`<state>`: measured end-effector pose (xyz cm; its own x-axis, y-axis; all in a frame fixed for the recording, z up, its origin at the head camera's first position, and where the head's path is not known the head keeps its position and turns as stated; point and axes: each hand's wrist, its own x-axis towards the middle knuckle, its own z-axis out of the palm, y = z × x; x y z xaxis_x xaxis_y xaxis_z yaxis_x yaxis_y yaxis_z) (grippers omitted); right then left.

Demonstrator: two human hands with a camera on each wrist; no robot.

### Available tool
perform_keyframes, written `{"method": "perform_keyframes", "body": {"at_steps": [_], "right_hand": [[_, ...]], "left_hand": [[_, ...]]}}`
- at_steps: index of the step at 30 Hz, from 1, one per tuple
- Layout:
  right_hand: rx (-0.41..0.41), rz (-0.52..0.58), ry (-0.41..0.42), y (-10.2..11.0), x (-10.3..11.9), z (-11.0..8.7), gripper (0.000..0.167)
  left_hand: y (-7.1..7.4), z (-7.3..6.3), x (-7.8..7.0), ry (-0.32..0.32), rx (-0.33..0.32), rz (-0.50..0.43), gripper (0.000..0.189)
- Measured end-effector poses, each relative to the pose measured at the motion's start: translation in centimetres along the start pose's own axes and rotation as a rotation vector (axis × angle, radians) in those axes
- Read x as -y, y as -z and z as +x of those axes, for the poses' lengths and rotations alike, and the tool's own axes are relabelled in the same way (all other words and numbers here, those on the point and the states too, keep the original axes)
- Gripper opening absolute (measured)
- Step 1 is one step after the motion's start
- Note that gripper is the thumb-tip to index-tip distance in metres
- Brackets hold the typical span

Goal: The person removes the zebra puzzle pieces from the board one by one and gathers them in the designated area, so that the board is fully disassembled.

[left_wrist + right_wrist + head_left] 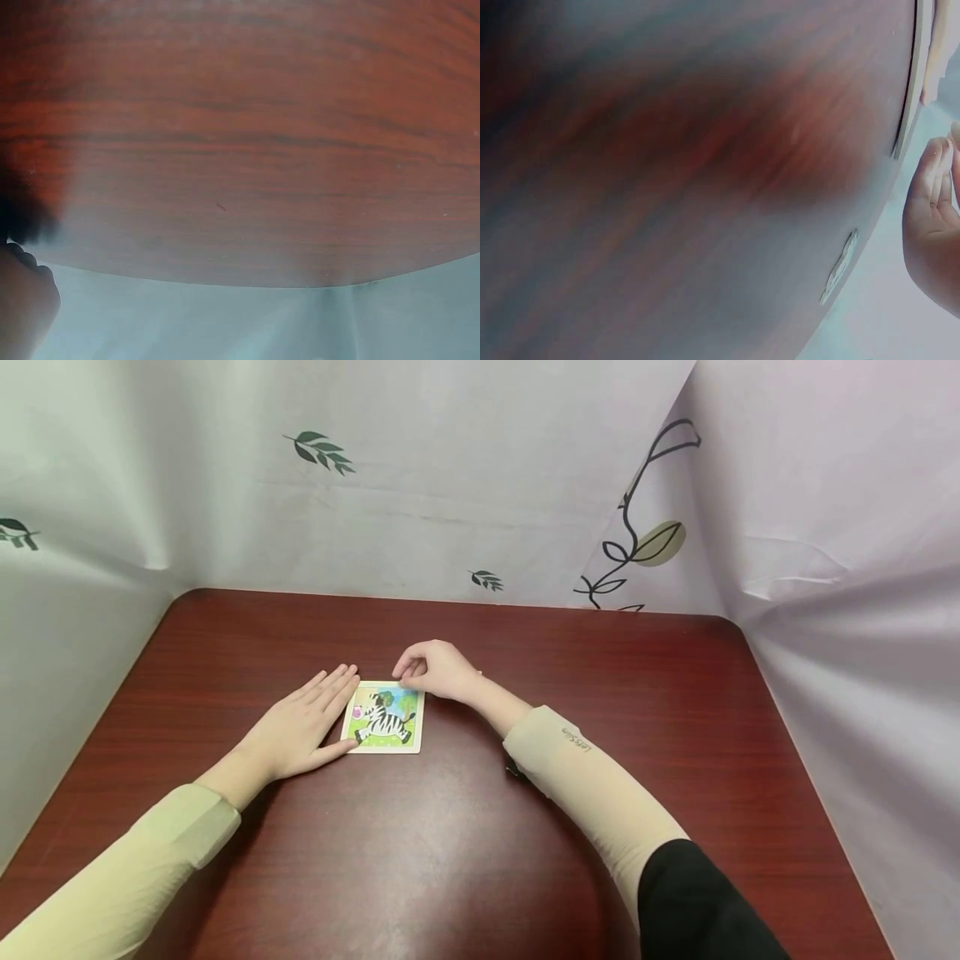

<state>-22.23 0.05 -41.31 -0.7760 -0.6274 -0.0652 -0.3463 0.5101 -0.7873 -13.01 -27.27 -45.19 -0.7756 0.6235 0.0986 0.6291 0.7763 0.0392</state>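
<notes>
A square picture puzzle of a running zebra [384, 723] lies on the brown table with a pale border round it. My left hand [303, 727] is spread flat at its left side, fingertips by the upper left corner and thumb on the lower left edge. Over the top right edge hovers my right hand [442, 670], its fingers bent toward the thumb. I cannot tell whether a small piece is between those fingertips. In the right wrist view, the puzzle's board [915, 86] shows edge-on beside the right hand [934, 225]. Only part of the left hand [26, 300] shows in its wrist view.
A small flat pale piece [840, 268] lies on the table, mostly hidden behind the right wrist in the head view. The brown table [420, 843] has rounded far corners. White leaf-patterned cloth [465, 468] hangs along its back and sides.
</notes>
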Motion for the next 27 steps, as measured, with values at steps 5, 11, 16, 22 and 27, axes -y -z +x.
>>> {"method": "perform_keyframes", "body": {"at_steps": [5,11,16,22,27], "right_hand": [[0.024,-0.037,0.009,-0.5,0.6,0.3,0.011],[0.050,-0.056,0.008,-0.9,1.0,0.6,0.013],[0.068,-0.093,0.014,-1.1,0.8,0.8,0.015],[0.074,-0.152,0.031,-1.3,0.6,1.1,0.017],[0.080,-0.212,0.050,-1.5,0.7,0.9,0.020]], "left_hand": [[0.1,0.1,0.0,0.003,0.013,0.003,0.094],[0.1,0.2,-0.1,-0.012,0.005,-0.007,0.093],[0.0,0.1,-0.1,-0.013,0.004,-0.009,0.093],[-0.2,0.2,0.0,-0.009,0.003,-0.001,0.093],[0.0,0.2,0.0,-0.015,0.008,-0.007,0.092]]}}
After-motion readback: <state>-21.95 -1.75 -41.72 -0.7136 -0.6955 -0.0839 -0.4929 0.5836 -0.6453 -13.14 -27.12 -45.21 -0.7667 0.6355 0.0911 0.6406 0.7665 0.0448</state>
